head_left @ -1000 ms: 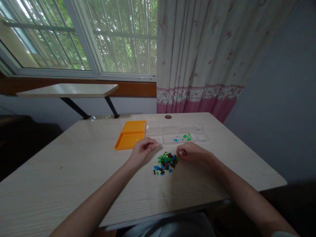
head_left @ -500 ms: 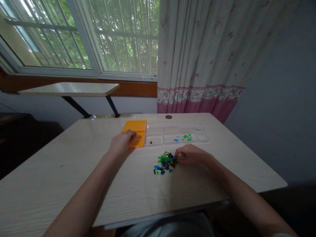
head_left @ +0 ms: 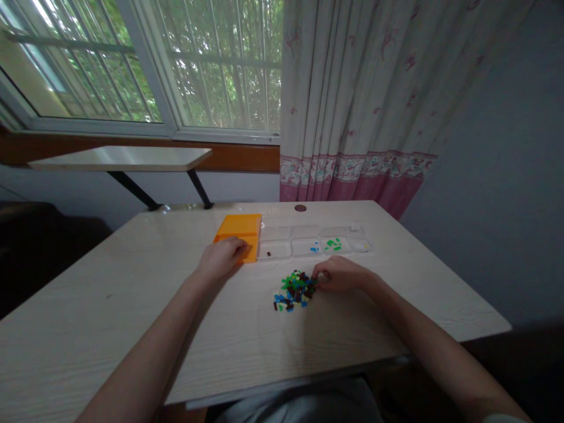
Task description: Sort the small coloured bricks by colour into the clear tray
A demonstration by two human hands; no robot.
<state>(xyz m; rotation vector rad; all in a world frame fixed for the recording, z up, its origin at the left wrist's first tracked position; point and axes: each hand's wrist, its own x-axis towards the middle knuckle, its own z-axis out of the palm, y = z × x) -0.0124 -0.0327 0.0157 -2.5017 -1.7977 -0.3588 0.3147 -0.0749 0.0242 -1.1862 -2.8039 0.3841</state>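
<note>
Resting my left hand on the near corner of the orange tray, fingers curled; I cannot tell whether they grip it. My right hand is pinched closed at the right edge of the pile of small coloured pieces, which lies on the table near the clear sorting box.

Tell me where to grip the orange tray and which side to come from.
Best bet: pinch the raised rim of the orange tray along its left edge, coming from the left. It lies flat on the table, the clear organizer sits against its right side, and the left hand covers its near edge.
</note>
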